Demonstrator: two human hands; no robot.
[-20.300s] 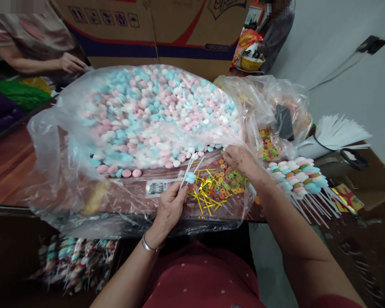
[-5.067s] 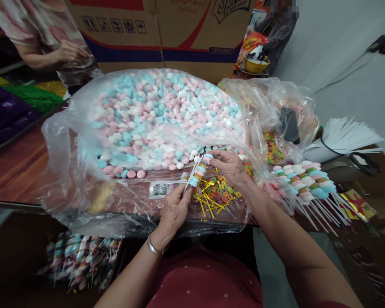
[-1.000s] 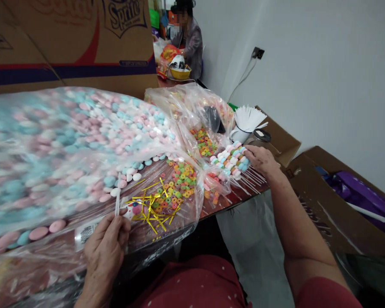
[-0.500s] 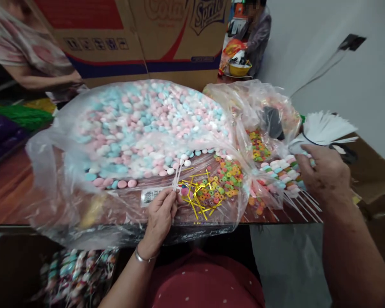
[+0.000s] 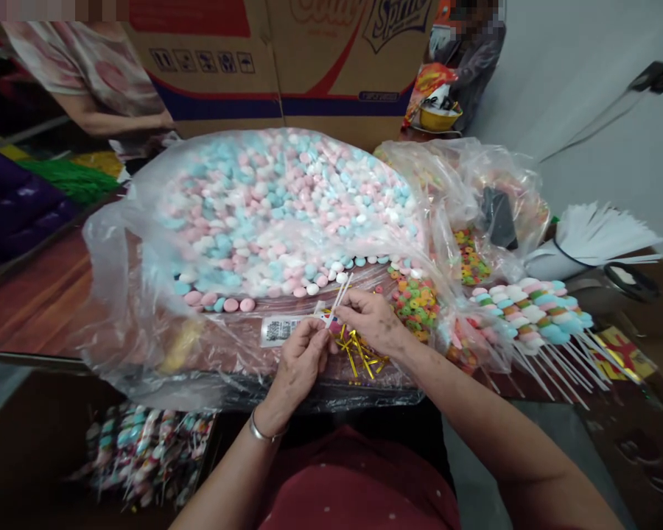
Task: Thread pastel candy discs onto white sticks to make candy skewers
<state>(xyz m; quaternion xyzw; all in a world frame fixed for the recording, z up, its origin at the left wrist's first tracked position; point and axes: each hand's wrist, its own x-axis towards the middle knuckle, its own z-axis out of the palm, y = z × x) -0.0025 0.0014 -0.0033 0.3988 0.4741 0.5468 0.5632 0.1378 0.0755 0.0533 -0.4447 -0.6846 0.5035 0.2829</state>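
Note:
My left hand (image 5: pixel 303 357) is closed in a pinch on the lower end of thin white sticks (image 5: pixel 341 293), which point up and away from me. My right hand (image 5: pixel 373 322) has its fingers closed on the same sticks, just beside the left. Under the hands lie gold twist ties (image 5: pixel 359 353), partly covered, and a printed label (image 5: pixel 279 331). Beyond them spreads a big clear bag of pink, blue and white marshmallows (image 5: pixel 287 199). Colourful ring gummies (image 5: pixel 417 305) are right of my right hand.
Skewered marshmallows and gummies (image 5: pixel 541 313) lie stacked at the right, near a cup (image 5: pixel 549 263) of white sticks. Finished-looking skewers (image 5: pixel 149 449) fill a box at lower left. A large carton (image 5: pixel 215 88) stands behind the bag. Two other people are at the back.
My right hand has moved left from the stacked skewers to the sticks in my left hand and closed on them. The camera view has shifted slightly left.

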